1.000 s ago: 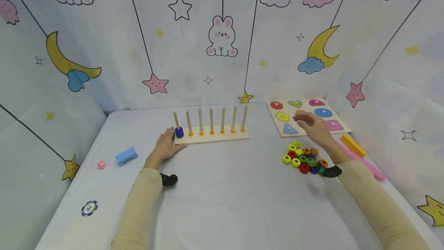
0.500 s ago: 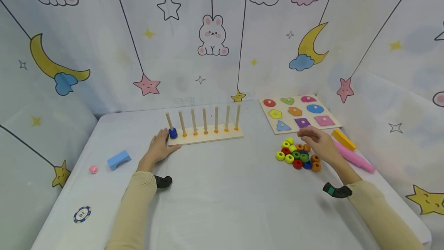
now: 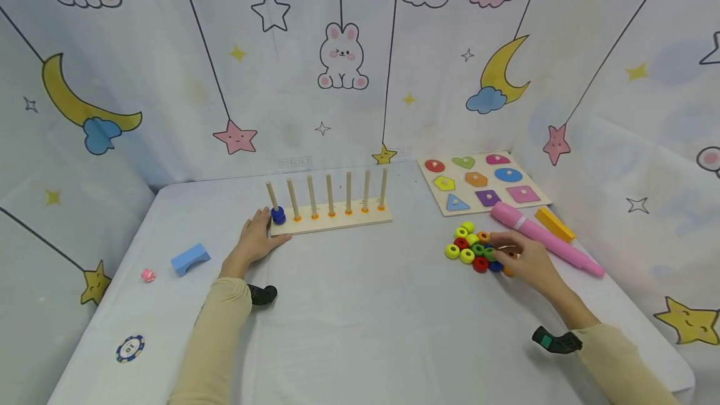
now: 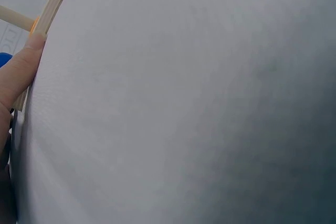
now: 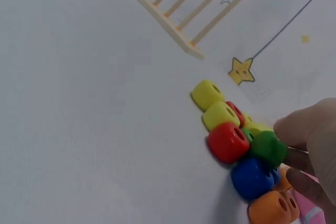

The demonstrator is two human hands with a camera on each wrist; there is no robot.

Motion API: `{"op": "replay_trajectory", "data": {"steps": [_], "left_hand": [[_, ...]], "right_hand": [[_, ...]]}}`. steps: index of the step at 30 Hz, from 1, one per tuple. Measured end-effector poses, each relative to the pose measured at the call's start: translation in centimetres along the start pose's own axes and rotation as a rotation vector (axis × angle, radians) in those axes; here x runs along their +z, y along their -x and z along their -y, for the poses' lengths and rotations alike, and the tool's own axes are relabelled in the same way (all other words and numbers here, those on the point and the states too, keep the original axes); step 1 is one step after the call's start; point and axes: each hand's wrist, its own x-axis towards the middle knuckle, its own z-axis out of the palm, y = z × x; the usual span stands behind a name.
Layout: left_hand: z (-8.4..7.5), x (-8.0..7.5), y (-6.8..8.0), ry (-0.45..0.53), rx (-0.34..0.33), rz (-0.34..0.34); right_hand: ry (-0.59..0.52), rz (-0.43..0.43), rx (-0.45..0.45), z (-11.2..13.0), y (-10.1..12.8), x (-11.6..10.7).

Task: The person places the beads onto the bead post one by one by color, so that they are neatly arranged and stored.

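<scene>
My left hand grips the left end of a wooden peg board, its thumb along the front edge in the left wrist view. Blue beads are stacked on the leftmost peg; the other pegs are bare. Over the right side of a pile of coloured beads sits my right hand, thumb and fingers apart. In the right wrist view its fingertips are right at a green bead, above a blue bead and beside a red bead. Yellow beads form the pile's left side; the hand hides some orange ones.
A shape puzzle board lies at the back right. Near it are a pink stick-like toy and a yellow block. On the left lie a blue arch block, a small pink object and a poker chip.
My right hand has come back from over the puzzle board and down to the beads. The left hand stays on the peg board. The head view has shifted slightly right.
</scene>
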Motion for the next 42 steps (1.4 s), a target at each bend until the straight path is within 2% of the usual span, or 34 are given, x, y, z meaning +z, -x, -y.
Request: {"op": "replay_trajectory", "data": {"steps": [6,15,21,28,35,42], "left_hand": [[0.1,-0.1,0.1,0.004,0.012,-0.01],[0.1,-0.1,-0.1,0.011,0.015,-0.012],[0.2,0.0,-0.2,0.0,0.014,-0.015],[0.2,0.0,0.0,0.007,0.01,-0.01],[0.2,-0.1,-0.2,0.005,0.007,-0.007],[0.1,0.2,-0.1,0.014,0.009,-0.003]], "right_hand": [[0.187,0.009,-0.13,-0.8,0.6,-0.3],[0.266,0.025,-0.184,-1.5,1.0,-0.9],[0.275,0.041,-0.201,-1.5,1.3,-1.2],[0.216,0.032,-0.267,-1.8,2.0,-1.0],[0.26,0.041,-0.214,-1.7,1.5,-0.7],[0.155,0.031,-0.078,-0.7,0.8,-1.5]]}}
